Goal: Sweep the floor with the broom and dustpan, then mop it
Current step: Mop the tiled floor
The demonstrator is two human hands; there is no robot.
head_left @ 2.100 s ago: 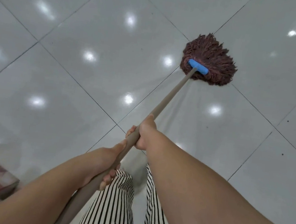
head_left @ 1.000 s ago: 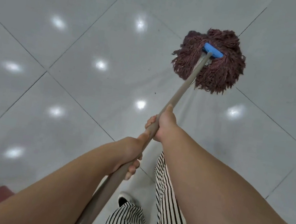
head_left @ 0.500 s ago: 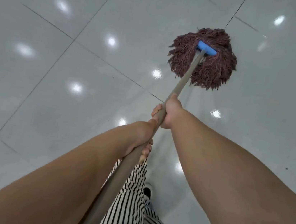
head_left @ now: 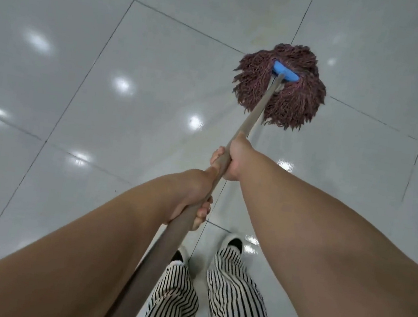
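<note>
Mop head (head_left: 281, 88), a spread bundle of maroon strands under a blue clamp (head_left: 285, 72), lies on the floor (head_left: 81, 67) at the far centre-right of the view, with its handle (head_left: 255, 112) running back toward the near left. Mopping appears to be in progress, which suggests the sweeping stage is finished; no broom or dustpan shows in view to confirm this. Glossy reflections cover the white tiles, and it cannot be told from them which tiles are already wet or how much floor remains. Proceeding from left to right: the left hand (head_left: 192, 196) holds the handle at the nearer position, fingers (head_left: 202, 212) wrapped round the shaft from beneath, forearm extended from the near left. The right hand (head_left: 234, 159) holds the handle just beyond the left hand, on the side toward the mop head, fingers clamped on the shaft, thumb lying along it, forearm extended from the near right. Both arms reach forward, nearly straight. Striped trousers (head_left: 233, 292) and two shoes stand on the floor at the near centre, beneath the arms.
</note>
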